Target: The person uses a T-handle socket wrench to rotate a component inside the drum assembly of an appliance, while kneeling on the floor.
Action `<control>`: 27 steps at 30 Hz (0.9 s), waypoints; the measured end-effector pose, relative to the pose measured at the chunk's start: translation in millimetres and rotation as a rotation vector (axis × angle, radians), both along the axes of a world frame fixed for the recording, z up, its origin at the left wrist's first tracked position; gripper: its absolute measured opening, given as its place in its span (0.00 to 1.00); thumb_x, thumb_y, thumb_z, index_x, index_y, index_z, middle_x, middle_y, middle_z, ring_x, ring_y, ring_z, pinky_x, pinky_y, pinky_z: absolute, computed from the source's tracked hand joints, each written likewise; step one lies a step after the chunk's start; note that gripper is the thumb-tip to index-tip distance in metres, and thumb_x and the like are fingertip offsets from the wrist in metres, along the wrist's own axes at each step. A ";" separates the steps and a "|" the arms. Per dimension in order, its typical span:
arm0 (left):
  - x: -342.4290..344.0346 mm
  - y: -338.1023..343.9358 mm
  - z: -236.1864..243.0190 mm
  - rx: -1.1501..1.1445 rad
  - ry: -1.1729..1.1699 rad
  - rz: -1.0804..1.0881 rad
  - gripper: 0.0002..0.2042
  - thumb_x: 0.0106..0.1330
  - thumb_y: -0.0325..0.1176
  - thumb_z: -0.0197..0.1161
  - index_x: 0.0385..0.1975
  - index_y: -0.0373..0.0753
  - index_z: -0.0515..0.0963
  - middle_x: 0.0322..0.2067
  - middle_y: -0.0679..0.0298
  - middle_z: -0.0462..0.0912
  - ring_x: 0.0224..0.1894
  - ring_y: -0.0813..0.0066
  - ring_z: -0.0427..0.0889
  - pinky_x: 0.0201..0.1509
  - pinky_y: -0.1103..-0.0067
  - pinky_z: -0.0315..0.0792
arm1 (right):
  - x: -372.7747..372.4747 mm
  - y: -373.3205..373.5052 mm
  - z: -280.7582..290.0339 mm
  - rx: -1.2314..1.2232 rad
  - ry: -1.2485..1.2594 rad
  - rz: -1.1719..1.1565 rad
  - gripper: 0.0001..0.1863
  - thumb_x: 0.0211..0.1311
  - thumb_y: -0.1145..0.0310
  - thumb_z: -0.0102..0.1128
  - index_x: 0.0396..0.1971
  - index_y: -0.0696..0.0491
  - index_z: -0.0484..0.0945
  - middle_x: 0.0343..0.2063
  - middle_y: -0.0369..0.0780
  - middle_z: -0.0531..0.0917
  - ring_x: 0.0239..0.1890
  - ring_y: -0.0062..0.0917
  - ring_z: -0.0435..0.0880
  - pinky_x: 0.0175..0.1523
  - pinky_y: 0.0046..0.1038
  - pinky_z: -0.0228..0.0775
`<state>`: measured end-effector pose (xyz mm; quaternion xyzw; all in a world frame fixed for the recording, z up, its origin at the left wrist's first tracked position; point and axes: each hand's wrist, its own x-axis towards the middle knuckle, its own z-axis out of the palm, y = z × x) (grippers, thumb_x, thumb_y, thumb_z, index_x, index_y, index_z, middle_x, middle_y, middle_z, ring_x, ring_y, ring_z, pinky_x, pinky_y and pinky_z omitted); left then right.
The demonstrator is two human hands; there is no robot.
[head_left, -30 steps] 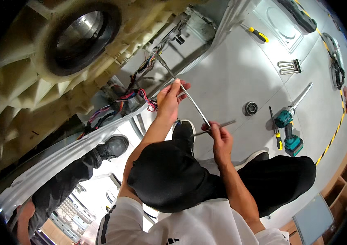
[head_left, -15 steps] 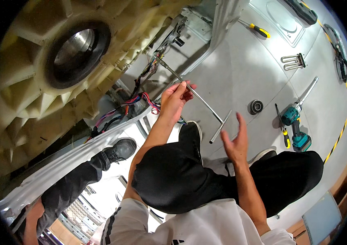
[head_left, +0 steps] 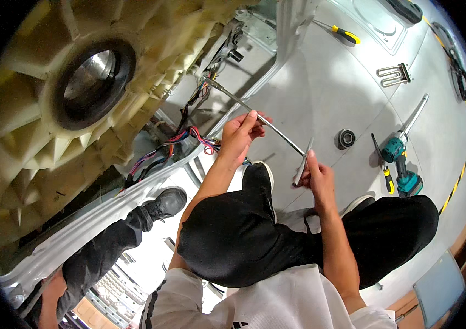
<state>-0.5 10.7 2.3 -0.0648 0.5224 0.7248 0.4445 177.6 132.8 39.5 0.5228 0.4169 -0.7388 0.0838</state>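
Note:
A long metal T-handle wrench [head_left: 283, 134] slants across the middle of the view. My left hand [head_left: 236, 137] pinches its shaft between thumb and fingers. At the crossbar end, my right hand [head_left: 322, 182] has its thumb and fingers closed around the bar, slightly smeared by motion. The wrench's far tip meets the lower edge of a cream ribbed plastic tub [head_left: 153, 90], close to a bundle of coloured wires [head_left: 193, 133]; what the tip sits on is too small to tell. A round dark-ringed metal hub [head_left: 91, 82] fills the tub's centre.
Right on the floor lie a teal power ratchet [head_left: 394, 149], a screwdriver [head_left: 388, 180], a bearing [head_left: 345, 139] and a heating element [head_left: 394, 74]. Farther up is another yellow-black screwdriver [head_left: 346, 35]. A white metal casing edge [head_left: 106, 205] runs below the tub. Another person's leg [head_left: 101, 241] is lower left.
My right hand has moved in from beside the crossbar and closed on it. The crossbar has turned a little. My left hand stays on the shaft; the whole view has shifted slightly.

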 end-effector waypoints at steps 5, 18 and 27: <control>1.1 -3.9 -1.3 -0.021 0.003 0.020 0.13 0.64 0.37 0.54 0.38 0.31 0.73 0.34 0.51 0.79 0.29 0.76 0.75 0.36 0.83 0.70 | 2.9 -7.9 3.1 1.387 0.304 0.537 0.25 0.45 0.71 0.63 0.48 0.56 0.72 0.35 0.46 0.81 0.40 0.40 0.80 0.56 0.33 0.64; 1.1 -4.2 -0.7 0.024 0.017 -0.023 0.12 0.66 0.33 0.51 0.43 0.32 0.70 0.36 0.51 0.79 0.28 0.77 0.73 0.36 0.81 0.69 | -6.5 1.7 2.6 -0.429 0.154 -0.138 0.22 0.60 0.51 0.51 0.32 0.59 0.71 0.23 0.42 0.79 0.26 0.28 0.81 0.34 0.27 0.75; 6.2 -7.7 -2.5 -0.020 -0.003 0.028 0.11 0.65 0.35 0.53 0.38 0.33 0.73 0.33 0.54 0.80 0.26 0.80 0.74 0.34 0.84 0.69 | 7.6 -10.2 -7.0 1.092 0.429 0.512 0.17 0.52 0.71 0.59 0.43 0.59 0.73 0.42 0.44 0.78 0.46 0.31 0.78 0.52 0.33 0.67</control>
